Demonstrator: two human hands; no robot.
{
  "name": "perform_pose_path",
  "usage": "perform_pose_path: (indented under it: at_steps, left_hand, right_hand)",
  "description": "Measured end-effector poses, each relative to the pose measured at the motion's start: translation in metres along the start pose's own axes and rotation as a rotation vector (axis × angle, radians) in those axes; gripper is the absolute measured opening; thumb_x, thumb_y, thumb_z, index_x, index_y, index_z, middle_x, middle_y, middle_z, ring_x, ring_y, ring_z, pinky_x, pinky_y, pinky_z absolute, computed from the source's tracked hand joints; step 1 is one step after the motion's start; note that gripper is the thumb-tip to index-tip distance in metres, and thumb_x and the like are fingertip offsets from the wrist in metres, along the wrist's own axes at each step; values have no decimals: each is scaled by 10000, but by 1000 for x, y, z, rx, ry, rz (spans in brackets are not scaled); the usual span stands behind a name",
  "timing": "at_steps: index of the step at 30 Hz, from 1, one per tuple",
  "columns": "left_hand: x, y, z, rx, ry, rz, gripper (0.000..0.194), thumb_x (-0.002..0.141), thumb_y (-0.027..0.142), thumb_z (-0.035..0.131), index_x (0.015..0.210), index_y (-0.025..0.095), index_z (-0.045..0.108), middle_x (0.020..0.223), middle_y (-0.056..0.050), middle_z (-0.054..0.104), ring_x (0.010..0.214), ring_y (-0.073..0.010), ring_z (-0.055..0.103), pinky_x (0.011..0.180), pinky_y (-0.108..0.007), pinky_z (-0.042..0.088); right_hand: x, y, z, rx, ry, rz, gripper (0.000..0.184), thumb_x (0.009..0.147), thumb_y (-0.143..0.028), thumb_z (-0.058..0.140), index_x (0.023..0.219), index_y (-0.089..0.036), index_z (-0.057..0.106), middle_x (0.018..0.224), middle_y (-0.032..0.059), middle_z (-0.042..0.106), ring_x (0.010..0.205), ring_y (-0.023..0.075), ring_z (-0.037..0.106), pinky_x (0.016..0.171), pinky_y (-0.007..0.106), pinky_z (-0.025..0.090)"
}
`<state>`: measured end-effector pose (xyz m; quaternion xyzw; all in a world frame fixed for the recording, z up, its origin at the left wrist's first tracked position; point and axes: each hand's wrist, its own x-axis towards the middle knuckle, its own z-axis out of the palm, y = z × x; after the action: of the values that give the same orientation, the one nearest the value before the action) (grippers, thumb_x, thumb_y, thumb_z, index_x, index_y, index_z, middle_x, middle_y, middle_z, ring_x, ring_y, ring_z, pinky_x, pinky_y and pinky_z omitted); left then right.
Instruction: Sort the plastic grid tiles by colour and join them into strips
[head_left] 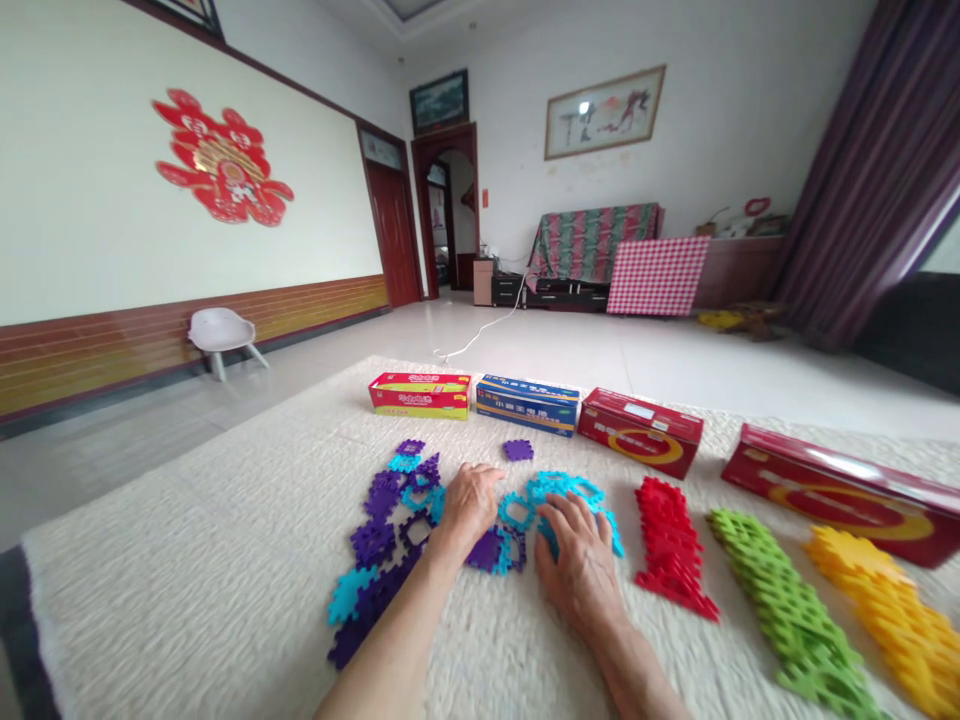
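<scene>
My left hand (pixel 471 502) is over a spread of purple and light blue toothed plastic tiles. Its fingers are curled together, and whatever lies under the fingertips is hidden. My right hand (pixel 581 555) rests with fingers apart on a heap of light blue tiles (pixel 551 487). Between the hands lie a light blue square tile with a hole (pixel 516 511) and a purple tile (pixel 484 551). More purple tiles (pixel 373 541) reach along the left of my left forearm. A single purple tile (pixel 517 450) sits beyond my hands.
Rows of red tiles (pixel 670 540), green tiles (pixel 787 605) and yellow tiles (pixel 892 610) lie to the right on a cream carpet (pixel 195 570). Behind stand a red-and-yellow box (pixel 420 397), a blue box (pixel 527 406) and two dark red boxes (pixel 640 432). A white chair (pixel 223 330) is near the left wall.
</scene>
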<state>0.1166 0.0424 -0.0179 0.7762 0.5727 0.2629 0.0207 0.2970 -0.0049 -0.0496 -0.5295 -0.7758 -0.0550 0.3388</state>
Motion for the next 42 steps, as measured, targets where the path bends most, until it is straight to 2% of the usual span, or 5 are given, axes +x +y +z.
perform_pose_path:
  at_steps: [19,26,31,37,42]
  left_hand:
    - [2,6,-22,108,16,-42,414,883,87,373,1174,180,652,1190,-100,644,1057,-212,590,962,-318,422]
    - [3,-63,-63,272,-97,-431,442,828,50,417,1204,160,621,1232,-126,642,1163,-214,575,1002,-312,415]
    - [-6,-104,-63,300,-141,-507,425,772,18,485,1109,201,667,1201,-85,671,1152,-191,597,981,-267,428]
    - [-12,-113,-55,312,-62,-531,340,845,111,458,1080,210,684,1171,-68,687,1130,-186,609,985,-256,428]
    - [-6,-102,-75,321,72,-490,340,887,183,418,1105,189,679,1164,-88,684,1093,-205,626,950,-267,453]
  right_hand:
    - [0,2,2,-17,31,-35,293,834,-187,480,1067,-224,654,1194,85,645,1215,334,471,976,562,327]
    - [0,2,2,-21,31,-35,286,834,-191,478,1055,-233,655,1195,71,647,1208,329,477,972,538,338]
    - [0,2,2,-23,9,-24,291,817,-186,505,1058,-246,656,1210,63,641,1213,326,471,993,537,319]
    - [-1,1,0,-11,14,1,289,819,-184,505,1058,-245,655,1200,62,644,1222,311,468,1011,538,303]
    - [-1,1,-2,-4,33,53,296,803,-177,504,1053,-238,649,1193,67,639,1215,304,472,1025,551,279]
